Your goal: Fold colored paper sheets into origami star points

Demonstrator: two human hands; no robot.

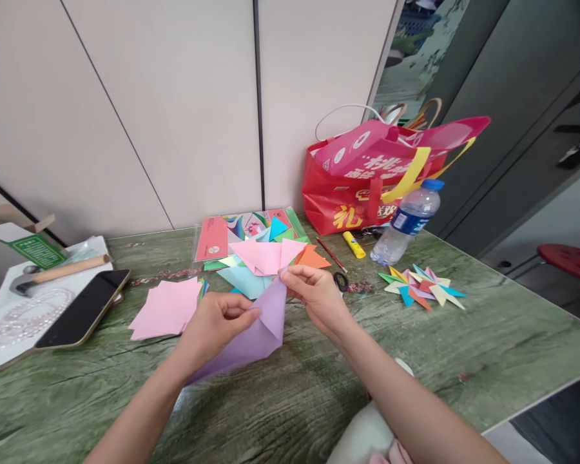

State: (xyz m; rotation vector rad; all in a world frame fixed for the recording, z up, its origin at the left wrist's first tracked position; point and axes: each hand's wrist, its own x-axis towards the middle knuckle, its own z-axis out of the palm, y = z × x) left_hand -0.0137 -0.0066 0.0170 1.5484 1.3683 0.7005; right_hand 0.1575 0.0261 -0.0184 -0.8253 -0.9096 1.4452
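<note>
A partly folded sheet of purple paper (251, 338) is held up over the table between my two hands. My left hand (222, 325) pinches it along its upper left edge, thumb on top. At its top corner, the thumb and fingers of my right hand (315, 293) are closed on the paper. Just behind lie folded paper pieces in pink (270, 256), light blue (246, 280) and orange (314, 256). To the left of my left hand sits a stack of pink square sheets (167, 309), with other colours showing at its edge.
A many-coloured paper star (423, 287) lies at right, near a water bottle (408, 222), yellow glue stick (354, 245) and pencil (331, 253). Behind stands a red bag (348, 187). A phone (87, 309), a hammer (62, 270) and a bead string (29, 316) lie at left.
</note>
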